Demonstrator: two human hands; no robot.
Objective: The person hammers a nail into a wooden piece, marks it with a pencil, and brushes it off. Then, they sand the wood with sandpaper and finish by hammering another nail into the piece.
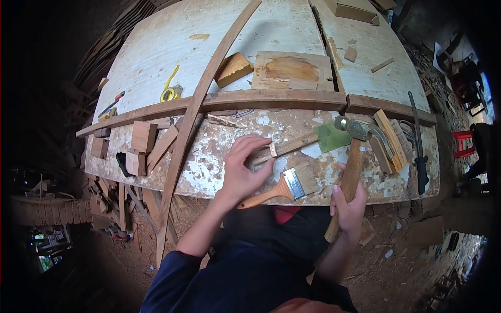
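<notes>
My left hand pinches a small light wooden piece between thumb and fingertips, close over the workbench. My right hand is wrapped round the wooden handle of a claw hammer, its metal head raised toward the bench's right part. Just beyond the left fingers lies a flat wooden stick, and a green sheet overlaps its far end. A wide paintbrush with an orange handle rests near the front edge, between my two hands.
A long wooden rail crosses the worn workbench, with a slanting batten over it. Wood blocks and a tape measure lie left. Wood offcuts and a black-handled tool lie right.
</notes>
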